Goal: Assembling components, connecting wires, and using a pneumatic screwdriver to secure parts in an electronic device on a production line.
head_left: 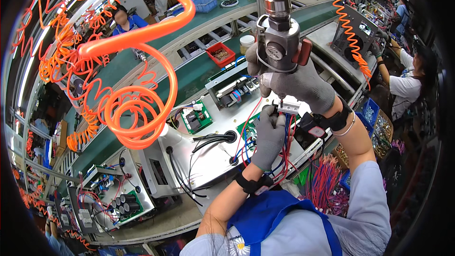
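Note:
My right hand [310, 85], in a grey glove, is wrapped round an upright air screwdriver [280, 38] with a metal body and a red-brown lever. The tool's bit points down at a small silver metal block [290, 107] on a white chassis plate [218, 161]. Just below the bit, my left hand [270, 140], also gloved in grey, is closed with its fingertips at the block's edge. Whatever those fingertips pinch is hidden. Red and blue wires [286, 154] run down beside the left hand. A green circuit board [249, 135] lies partly behind it.
Orange coiled air hoses [137, 114] hang at the left. Beyond the chassis stand a red parts bin [221, 54] and a white tub [247, 42]. Wire bundles [327, 180] and blue bins [368, 113] are at my right. Co-workers [407, 76] stand at the right and across the line.

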Demonstrator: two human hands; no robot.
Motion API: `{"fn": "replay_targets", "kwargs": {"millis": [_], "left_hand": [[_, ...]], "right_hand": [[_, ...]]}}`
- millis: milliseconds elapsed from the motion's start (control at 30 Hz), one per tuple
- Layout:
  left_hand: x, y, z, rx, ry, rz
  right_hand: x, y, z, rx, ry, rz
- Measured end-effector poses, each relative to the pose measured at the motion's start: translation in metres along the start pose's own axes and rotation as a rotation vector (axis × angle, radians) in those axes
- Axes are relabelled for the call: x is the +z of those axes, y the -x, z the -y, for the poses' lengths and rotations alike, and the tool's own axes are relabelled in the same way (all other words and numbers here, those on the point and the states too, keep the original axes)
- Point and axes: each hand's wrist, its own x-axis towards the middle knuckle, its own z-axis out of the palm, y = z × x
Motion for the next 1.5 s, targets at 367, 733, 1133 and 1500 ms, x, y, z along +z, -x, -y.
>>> {"fn": "replay_targets", "kwargs": {"millis": [367, 733, 1133, 1500], "left_hand": [[-0.013, 0.027, -0.024, 0.090, 0.035, -0.027], [-0.037, 0.061, -0.018, 0.276, 0.101, -0.144], [-0.064, 0.118, -0.005, 0.261, -0.356, -0.269], [-0.219, 0.309, -0.030, 0.766, -0.764, -0.761]], "right_hand": [[-0.062, 0.094, 0.076, -0.202, 0.389, -0.308], [-0.130, 0.454, -0.040, 0.471, 1.097, -0.986], [-0.100, 0.677, -0.176, 1.441, 1.202, -0.310], [0.016, 0.409, -0.107, 0.244, 1.013, -0.493]]}}
